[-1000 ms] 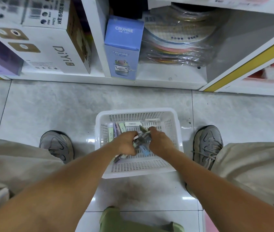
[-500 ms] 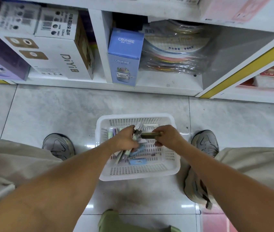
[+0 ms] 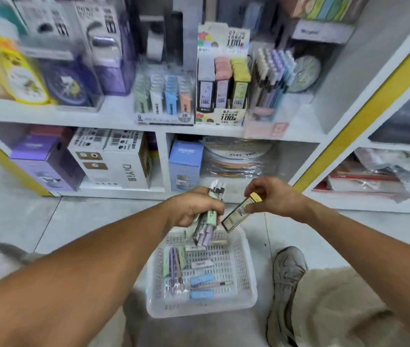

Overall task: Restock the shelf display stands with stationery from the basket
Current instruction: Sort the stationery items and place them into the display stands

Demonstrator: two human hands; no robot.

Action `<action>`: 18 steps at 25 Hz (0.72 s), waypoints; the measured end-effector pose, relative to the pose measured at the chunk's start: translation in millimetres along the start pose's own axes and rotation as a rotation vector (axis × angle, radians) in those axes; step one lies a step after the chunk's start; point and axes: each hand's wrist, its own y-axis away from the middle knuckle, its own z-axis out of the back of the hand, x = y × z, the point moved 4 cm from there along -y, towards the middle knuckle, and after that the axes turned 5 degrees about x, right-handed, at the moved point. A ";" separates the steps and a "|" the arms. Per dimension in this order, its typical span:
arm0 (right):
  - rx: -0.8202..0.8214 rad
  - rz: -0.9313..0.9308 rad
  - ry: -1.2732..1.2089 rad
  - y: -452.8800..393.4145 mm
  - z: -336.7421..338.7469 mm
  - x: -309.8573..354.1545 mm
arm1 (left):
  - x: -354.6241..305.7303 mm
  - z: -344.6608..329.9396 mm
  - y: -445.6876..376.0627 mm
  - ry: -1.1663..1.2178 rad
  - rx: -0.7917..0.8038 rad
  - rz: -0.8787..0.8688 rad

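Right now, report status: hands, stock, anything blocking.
Left hand grips pen bundle. Right hand pinches yellow lead case. Both above basket. Path to shelf stand open.

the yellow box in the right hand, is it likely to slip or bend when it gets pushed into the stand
The yellow box looks stiff, so bending seems unlikely. The right hand pinches only its top end, so it may swivel. Its surface looks glossy, possibly slippery.

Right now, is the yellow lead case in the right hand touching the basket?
Apart. The head view shows the yellow case pinched in the right hand, lifted clear above the basket rim, with floor showing between them.
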 end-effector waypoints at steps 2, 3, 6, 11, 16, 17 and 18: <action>-0.054 0.078 0.007 12.3 32.4 33.4 | -40.8 -1.5 25.5 -0.034 0.025 -0.040; -0.097 0.124 0.013 18.6 48.6 50.4 | -60.9 -2.1 39.6 -0.050 0.022 -0.066; -0.226 0.274 0.066 35.7 95.3 100.6 | -112.6 -1.4 75.4 -0.075 -0.017 -0.123; -0.507 0.361 0.191 42.1 157.8 156.8 | -171.9 12.0 105.8 0.053 -0.058 -0.136; -0.751 0.490 0.551 20.0 161.0 182.1 | -190.2 24.0 103.0 0.288 -0.074 -0.148; -0.758 0.493 0.608 11.5 157.3 180.9 | -188.3 26.0 99.2 0.312 -0.079 -0.147; -0.750 0.474 0.649 2.9 155.1 179.2 | -186.7 28.3 94.7 0.326 -0.089 -0.142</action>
